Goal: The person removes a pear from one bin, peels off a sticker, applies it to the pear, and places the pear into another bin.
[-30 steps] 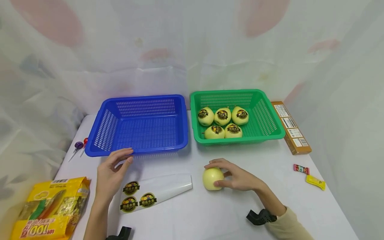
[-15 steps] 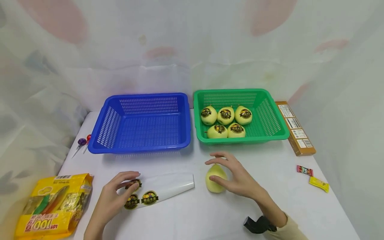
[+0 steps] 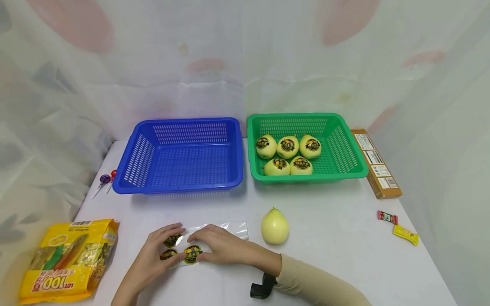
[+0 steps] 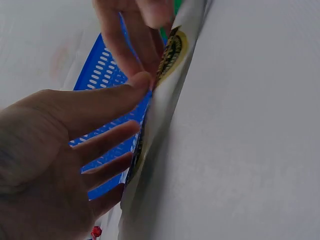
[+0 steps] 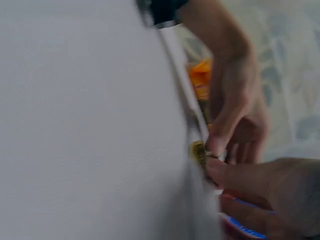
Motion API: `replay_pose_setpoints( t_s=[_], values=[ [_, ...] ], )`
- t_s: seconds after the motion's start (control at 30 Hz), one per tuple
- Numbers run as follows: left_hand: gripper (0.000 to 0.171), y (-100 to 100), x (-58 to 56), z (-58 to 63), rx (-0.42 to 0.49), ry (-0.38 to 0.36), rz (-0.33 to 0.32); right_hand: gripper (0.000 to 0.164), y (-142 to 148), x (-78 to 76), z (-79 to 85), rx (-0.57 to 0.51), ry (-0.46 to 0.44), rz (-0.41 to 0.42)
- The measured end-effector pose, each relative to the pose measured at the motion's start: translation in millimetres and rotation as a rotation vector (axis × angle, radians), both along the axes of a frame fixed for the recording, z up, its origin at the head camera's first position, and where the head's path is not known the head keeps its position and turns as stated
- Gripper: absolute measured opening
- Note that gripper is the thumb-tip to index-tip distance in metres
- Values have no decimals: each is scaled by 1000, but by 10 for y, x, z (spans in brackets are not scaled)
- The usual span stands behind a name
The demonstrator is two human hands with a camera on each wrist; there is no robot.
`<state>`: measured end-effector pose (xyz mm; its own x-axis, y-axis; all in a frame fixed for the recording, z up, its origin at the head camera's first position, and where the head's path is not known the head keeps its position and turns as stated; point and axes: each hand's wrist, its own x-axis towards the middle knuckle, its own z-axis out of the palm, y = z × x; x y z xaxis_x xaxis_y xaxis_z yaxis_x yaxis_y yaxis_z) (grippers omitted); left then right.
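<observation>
A white sheet [image 3: 238,229] with several round black-and-gold stickers lies on the table. My left hand [image 3: 155,250] rests over its left end, fingertips on the sheet and thumb tip at the lower left edge of one sticker [image 3: 192,254]. From the right, my right hand [image 3: 222,246] reaches onto that same sticker, thumb and forefinger at its edge. In the left wrist view, the left fingers [image 4: 107,175] are spread and fairly straight along the sheet. One plain yellow-green pear [image 3: 274,226] stands upright to the right, touched by neither hand.
Behind are an empty blue basket [image 3: 183,187] and a green basket [image 3: 337,175] holding several stickered pears [image 3: 288,146]. A yellow snack bag [image 3: 65,263] and lollipops [image 3: 104,179] lie left. A brown box [image 3: 377,165] and small wrapped candies [image 3: 405,234] are at right.
The right hand has let go of the pear, left it standing stem up, and moved left onto the sticker sheet. The left hand has come down from near the blue basket to the sheet.
</observation>
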<state>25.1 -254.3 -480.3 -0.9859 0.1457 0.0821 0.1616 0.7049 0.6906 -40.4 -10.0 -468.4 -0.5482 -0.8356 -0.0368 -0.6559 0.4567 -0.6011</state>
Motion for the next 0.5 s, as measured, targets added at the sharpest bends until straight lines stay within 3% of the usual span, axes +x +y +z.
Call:
replay_pose_setpoints(
  t_s=[0.23,0.33,0.5],
  values=[
    [61,-21,9,-21,-75,11,-30,44,-79,-25,-89,20,100,-85],
    [55,-12,-10,-16,-81,12,-35,37,-68,-58,-92,-15,71,-97],
    [36,45,-35,16,-40,43,-36,26,-35,-150,-84,-144,-62,-134]
  ],
)
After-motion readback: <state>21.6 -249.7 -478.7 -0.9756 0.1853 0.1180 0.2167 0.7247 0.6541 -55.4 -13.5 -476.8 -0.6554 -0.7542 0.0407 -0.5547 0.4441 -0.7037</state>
